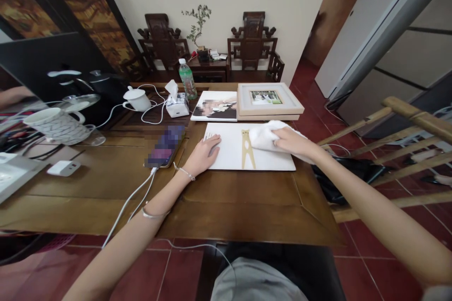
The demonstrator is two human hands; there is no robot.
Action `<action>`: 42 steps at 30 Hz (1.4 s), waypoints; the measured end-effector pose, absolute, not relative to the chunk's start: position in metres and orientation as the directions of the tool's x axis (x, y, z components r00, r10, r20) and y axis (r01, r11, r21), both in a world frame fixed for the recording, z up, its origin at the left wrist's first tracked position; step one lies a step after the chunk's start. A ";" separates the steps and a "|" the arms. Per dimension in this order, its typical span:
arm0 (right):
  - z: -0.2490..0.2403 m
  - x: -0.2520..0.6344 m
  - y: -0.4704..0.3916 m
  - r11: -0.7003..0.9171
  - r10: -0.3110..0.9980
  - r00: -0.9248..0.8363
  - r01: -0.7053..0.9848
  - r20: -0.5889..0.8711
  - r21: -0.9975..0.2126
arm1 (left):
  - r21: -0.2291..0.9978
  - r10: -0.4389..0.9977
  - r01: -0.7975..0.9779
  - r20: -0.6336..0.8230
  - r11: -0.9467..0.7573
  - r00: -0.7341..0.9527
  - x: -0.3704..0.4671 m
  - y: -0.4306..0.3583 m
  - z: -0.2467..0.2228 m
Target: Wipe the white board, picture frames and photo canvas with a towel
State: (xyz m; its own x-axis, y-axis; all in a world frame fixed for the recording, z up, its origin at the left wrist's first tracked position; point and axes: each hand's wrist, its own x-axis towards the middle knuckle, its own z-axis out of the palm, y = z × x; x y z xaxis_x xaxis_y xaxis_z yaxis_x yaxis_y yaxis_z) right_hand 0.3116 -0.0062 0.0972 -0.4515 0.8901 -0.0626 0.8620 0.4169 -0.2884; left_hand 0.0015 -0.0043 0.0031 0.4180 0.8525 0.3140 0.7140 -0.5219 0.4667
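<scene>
1. Left hand (205, 154): flat on the white board (228, 148) at its left edge, fingers extended, grasping nothing; bracelets on wrist and forearm.
2. Right hand (292, 142): closed over a bunched white cloth (262, 136), which rests on the board's right half; thumb grip hidden.
3. Board lies flat near the right edge of the wooden table (240, 207), back from the near edge; a gold cat-shaped piece (245, 143) sits mid-board, just beside the cloth.
4. Far right corner of table: framed picture (243, 99) stacked on another frame; photo panel (228, 114) beside it.
5. Phone (165, 146), cable plugged in, left of the board.
</scene>
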 end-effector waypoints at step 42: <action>0.061 0.243 -0.031 0.480 0.863 -0.501 0.770 0.068 -0.421 | 0.420 0.860 0.752 0.287 -0.508 0.421 0.003 -0.006 0.001</action>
